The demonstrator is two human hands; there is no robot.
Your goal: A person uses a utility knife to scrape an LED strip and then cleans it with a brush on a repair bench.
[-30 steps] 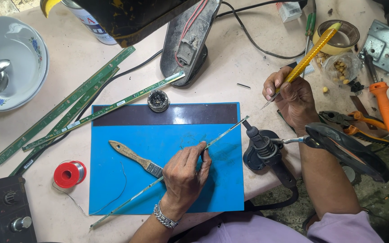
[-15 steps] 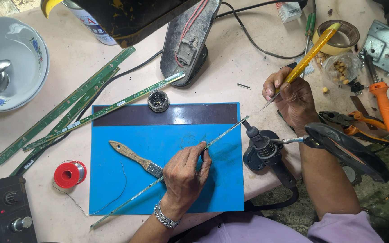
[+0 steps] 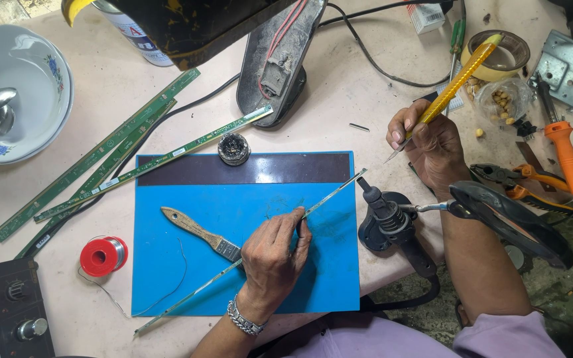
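Left hand (image 3: 270, 255) fingers pinned on narrow LED strip (image 3: 260, 252) lying diagonally across blue mat (image 3: 167, 265); right hand (image 3: 429, 142), off mat's right edge, fingers clamped on yellow utility knife (image 3: 455, 83); blade likely must reach strip

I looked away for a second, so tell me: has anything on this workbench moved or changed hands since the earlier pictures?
Nothing visibly changed. The left hand still presses the thin strip onto the blue mat, and the right hand still holds the yellow knife with its tip raised beside the strip's far end. The brush, red solder spool and green strips lie where they were.
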